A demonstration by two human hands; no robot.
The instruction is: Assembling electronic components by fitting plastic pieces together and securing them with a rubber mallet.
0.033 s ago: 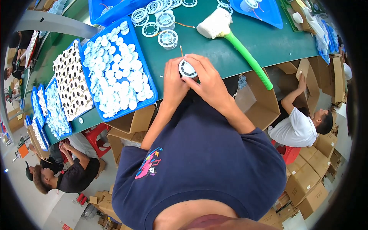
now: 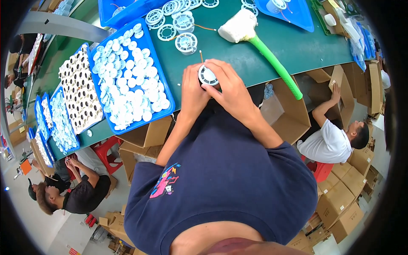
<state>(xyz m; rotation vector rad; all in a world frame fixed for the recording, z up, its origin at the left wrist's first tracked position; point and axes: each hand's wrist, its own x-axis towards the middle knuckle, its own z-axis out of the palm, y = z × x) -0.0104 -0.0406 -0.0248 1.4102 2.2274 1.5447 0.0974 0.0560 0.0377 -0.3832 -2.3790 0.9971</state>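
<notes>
Between my two hands, at the near edge of the green table, is a round part with a white slotted ring on top (image 2: 208,75); a short orange wire rises behind it. My left hand (image 2: 193,87) wraps its left side. My right hand (image 2: 227,83) closes round its right side, fingers over the far rim and thumb at the near edge. Its underside is hidden by my hands. Beyond them stand two similar clear cups with slotted rings, the nearer cup (image 2: 186,43) and the farther cup (image 2: 183,22), both with wires.
A blue tray of small white caps (image 2: 168,100) lies left; a sheet of dark-holed white parts (image 2: 80,87) is beside it. Loose slotted rings (image 2: 166,32) lie at the back. A white-headed mallet with a green handle (image 2: 272,59) lies right, over an open carton (image 2: 293,123). People sit both sides.
</notes>
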